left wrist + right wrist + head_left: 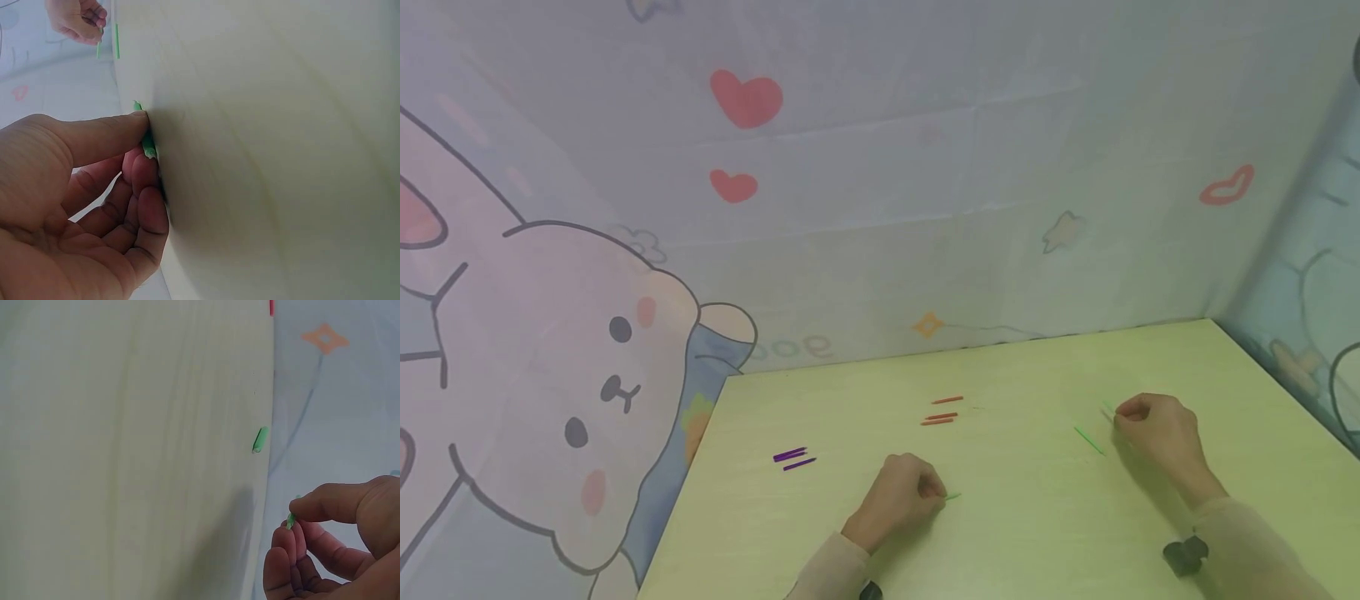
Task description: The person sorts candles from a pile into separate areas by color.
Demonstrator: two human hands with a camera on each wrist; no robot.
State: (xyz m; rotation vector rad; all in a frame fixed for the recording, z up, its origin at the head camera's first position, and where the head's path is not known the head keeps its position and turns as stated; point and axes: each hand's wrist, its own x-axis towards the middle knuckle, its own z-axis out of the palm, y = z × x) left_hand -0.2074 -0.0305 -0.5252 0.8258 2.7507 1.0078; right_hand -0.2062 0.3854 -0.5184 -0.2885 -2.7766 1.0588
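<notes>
Between thumb and fingertips, my left hand (898, 492) pinches a thin green stick (148, 145) close to the tabletop, left of the table's middle. One end of it pokes out to the right of the fingers. My right hand (1163, 437) pinches a second green stick (290, 520) by one end, above the table's right part; fingers partly cover it. A third green stick (1089, 440) lies on the table just left of the right hand, slanting. It also shows near the table edge in the right wrist view.
Three purple sticks (799, 464) with pointed ends lie on the pale yellow-green table (1022, 533) at the left. Three orange-red sticks (942, 416) lie near the back middle. A printed cloth (865, 167) with hearts and a cartoon rabbit hangs behind the table.
</notes>
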